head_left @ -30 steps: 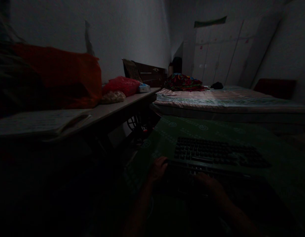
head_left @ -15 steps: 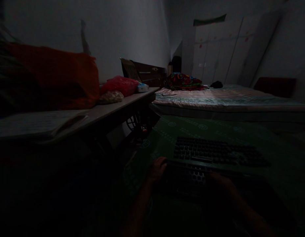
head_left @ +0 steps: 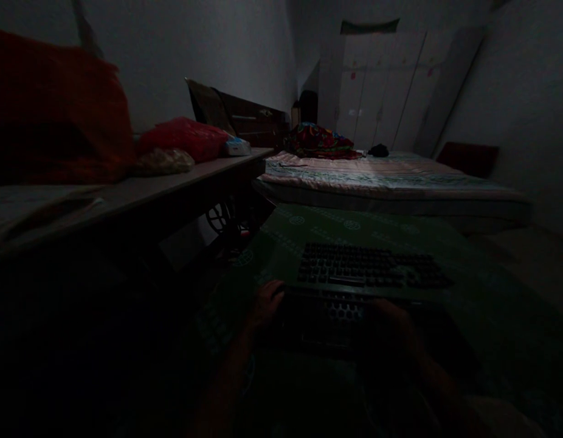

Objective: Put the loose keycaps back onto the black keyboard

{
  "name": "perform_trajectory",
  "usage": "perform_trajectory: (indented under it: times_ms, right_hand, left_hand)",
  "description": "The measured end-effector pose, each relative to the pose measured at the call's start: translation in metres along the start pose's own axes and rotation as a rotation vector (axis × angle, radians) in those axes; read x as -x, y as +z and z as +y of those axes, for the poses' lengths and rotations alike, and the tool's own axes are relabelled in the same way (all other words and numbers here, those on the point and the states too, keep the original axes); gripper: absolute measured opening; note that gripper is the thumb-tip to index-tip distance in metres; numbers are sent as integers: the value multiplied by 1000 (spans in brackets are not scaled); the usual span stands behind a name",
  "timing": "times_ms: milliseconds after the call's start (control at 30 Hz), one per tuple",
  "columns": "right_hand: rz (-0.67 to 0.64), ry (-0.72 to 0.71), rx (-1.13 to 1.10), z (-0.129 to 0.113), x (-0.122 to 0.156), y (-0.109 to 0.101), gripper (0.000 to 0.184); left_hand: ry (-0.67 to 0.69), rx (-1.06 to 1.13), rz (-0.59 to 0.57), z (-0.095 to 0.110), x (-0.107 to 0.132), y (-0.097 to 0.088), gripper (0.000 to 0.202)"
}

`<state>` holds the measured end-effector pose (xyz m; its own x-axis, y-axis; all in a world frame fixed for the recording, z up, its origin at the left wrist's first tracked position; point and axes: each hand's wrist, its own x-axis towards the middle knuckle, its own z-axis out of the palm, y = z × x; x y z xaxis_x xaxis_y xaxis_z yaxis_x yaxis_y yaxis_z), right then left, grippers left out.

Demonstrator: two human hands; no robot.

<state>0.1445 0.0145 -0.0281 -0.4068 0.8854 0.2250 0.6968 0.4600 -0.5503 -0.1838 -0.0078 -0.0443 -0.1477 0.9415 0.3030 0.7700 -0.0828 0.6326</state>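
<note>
A dark keyboard base (head_left: 327,337) lies on the green surface in front of me; pale round spots show in its upper middle part. My left hand (head_left: 267,301) is closed around the base's left end, thumb at the upper edge. Over the middle of the base, my right hand (head_left: 393,322) is bent, with its fingertips down at the key area. Deep shadow hides those fingers and anything in them. Just beyond the base, loose black keycaps (head_left: 349,261) are laid out in rows like a keyboard, with a long space bar (head_left: 346,281) in front.
The green printed board (head_left: 281,231) carries it all. To the left stands a table (head_left: 208,173) with an orange bag (head_left: 58,115), a red plastic bag (head_left: 185,139) and papers. Behind are a bed (head_left: 391,176) and a pale wardrobe (head_left: 377,91). The room is very dark.
The whole view has shifted, so things sit further left and slightly higher. Both hands keep about the same places on the keyboard base.
</note>
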Motion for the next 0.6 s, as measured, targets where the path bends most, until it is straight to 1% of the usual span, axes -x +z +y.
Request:
perform_trajectory:
  times_ms: [67,133,200,233,300,367,433,500,533,600]
  right_hand:
    - [-81,-76,36,-25,-9,14,31]
    - [-203,-139,92,-50,-16,25,29]
    - [-278,-163,160,-68,-21,29,30]
    - [-298,-157,194,-72,-21,29,29]
    - [-300,-129,228,-71,-20,24,30]
    - [-273,-100,219,-57,-16,16,30]
    - [-214,-93,177,-39,-13,7,29]
    - [-121,-70,151,-24,-13,-1,29]
    - [-75,-41,157,-19,-13,-4,29]
    - [-13,27,178,-18,-15,-7,28]
  left_hand:
    - [6,-6,1,-2,-2,1,32]
    - [14,-14,3,-3,-3,2,33]
    - [21,-20,4,-4,-4,2,34]
    - [25,-21,4,-4,-5,2,34]
    - [32,-20,1,-4,-5,2,33]
    - [37,-16,-4,-4,-5,2,34]
    - [40,-11,-7,-4,-6,2,35]
    - [43,-7,-10,-4,-6,3,36]
    - [44,-8,-10,-4,-6,3,36]
    - [45,-11,-9,-3,-6,4,36]
